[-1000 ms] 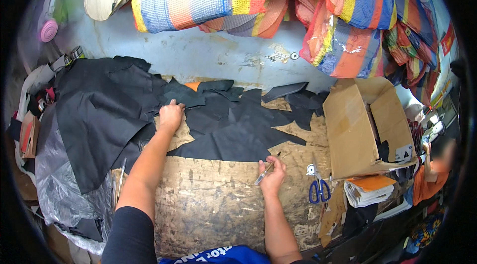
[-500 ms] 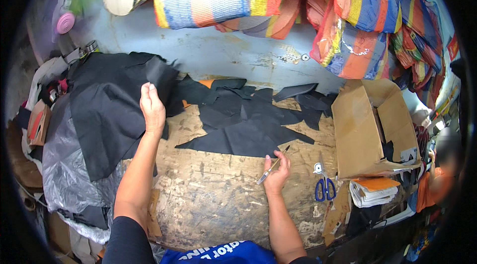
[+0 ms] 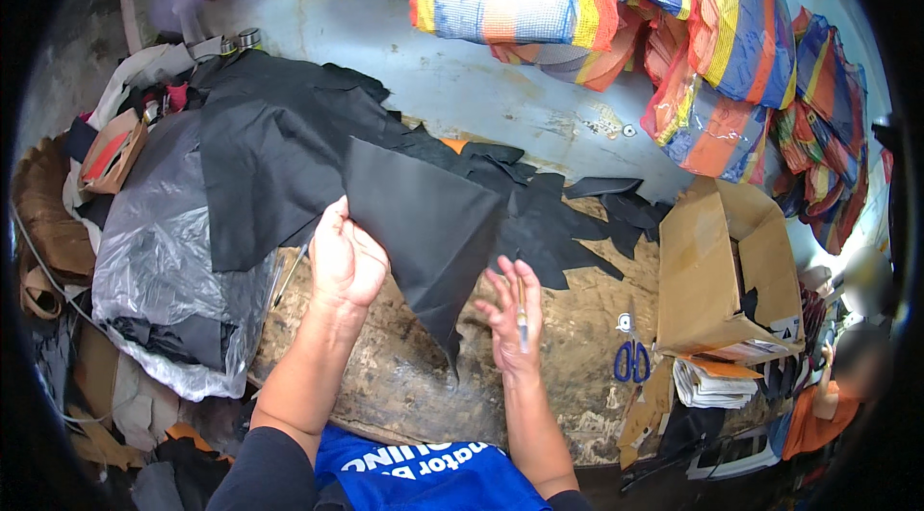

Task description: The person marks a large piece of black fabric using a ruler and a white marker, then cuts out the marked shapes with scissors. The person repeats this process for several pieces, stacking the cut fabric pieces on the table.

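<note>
A black sheet (image 3: 419, 227) is hanging between the left hand (image 3: 348, 259), gripping its edge, and the right hand (image 3: 510, 333), holding a pen (image 3: 523, 317).

White ltrs (image 3: 423, 461) on blue garment (image 3: 462, 490) — warning-triangle label (image 3: 786, 329) on cardbd box (image 3: 695, 270) — other txt too sm.

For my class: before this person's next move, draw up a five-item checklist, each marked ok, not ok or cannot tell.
1. Left hand grips the black sheet: ok, at its edge.
2. Right hand has the slim tool: ok, held among the fingers.
3. Sheet lies flat: not ok, it is raised and slanting.
4. Scissors clear of the sheet: ok, apart on the right.
5. Tool's working tip safely placed: cannot tell, too small and blurred.
</note>
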{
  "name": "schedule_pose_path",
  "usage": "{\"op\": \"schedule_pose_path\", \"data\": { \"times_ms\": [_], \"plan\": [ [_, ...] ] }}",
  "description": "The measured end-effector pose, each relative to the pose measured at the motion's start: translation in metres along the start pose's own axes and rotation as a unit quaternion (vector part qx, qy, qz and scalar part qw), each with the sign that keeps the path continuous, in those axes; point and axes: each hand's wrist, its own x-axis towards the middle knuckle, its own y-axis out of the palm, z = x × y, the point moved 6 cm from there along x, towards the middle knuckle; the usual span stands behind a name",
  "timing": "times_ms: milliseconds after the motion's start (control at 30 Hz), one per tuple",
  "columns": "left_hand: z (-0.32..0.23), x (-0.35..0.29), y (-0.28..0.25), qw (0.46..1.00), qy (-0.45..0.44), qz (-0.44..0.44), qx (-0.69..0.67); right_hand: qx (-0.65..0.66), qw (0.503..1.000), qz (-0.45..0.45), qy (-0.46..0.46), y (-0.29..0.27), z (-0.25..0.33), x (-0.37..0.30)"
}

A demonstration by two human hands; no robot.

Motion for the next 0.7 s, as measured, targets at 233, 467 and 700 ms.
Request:
{"op": "schedule_pose_path", "data": {
  "times_ms": [233,467,700],
  "plan": [
    [0.012,-0.027,0.004,0.983,-0.163,0.085,-0.023,-0.003,0.989,0.12,0.091,0.021,-0.037,0.01],
    [-0.01,-0.035,0.017,0.986,-0.113,0.08,-0.093,0.207,0.947,0.146,0.197,0.035,-0.043,-0.027],
    [-0.057,-0.025,-0.034,0.996,0.037,-0.027,0.078,0.039,0.999,-0.026,0.012,-0.016,0.036,-0.01]
  ]
}}
